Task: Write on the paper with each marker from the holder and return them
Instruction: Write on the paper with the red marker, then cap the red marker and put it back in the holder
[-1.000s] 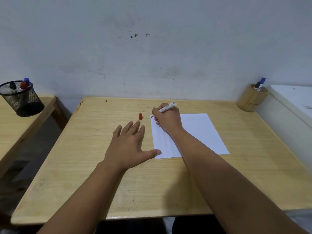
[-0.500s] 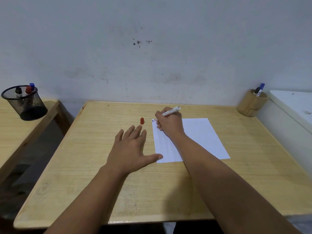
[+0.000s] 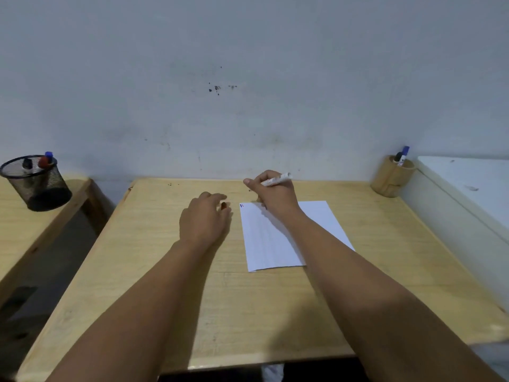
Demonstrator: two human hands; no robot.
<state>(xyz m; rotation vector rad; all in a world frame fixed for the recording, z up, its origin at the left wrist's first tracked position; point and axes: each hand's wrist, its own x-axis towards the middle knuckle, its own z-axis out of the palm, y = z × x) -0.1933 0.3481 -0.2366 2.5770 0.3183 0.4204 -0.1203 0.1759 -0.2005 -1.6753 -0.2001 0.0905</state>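
A white sheet of paper [image 3: 264, 244] lies on the wooden table [image 3: 165, 285], with small blue and red marks [image 3: 241, 205] at its top left corner. My right hand [image 3: 272, 195] hovers over the paper's far edge and grips a white marker [image 3: 276, 179]; its tip is hidden by my fingers. Left of the paper, my left hand [image 3: 202, 219] curls around the red cap [image 3: 223, 205], pinching it between thumb and fingers. The round wooden holder [image 3: 391, 180] stands at the table's far right corner with a blue-capped marker [image 3: 403, 155] and a dark one in it.
A black mesh cup [image 3: 38, 186] with several markers stands on a second wooden table [image 3: 16, 230] to the left, across a gap. A white box-like surface [image 3: 468, 183] borders the table on the right. A wall closes the far side.
My left hand slid forward from lying flat beside the paper and closed around the red cap. My right hand rose with the marker from the paper's top left corner toward the far edge.
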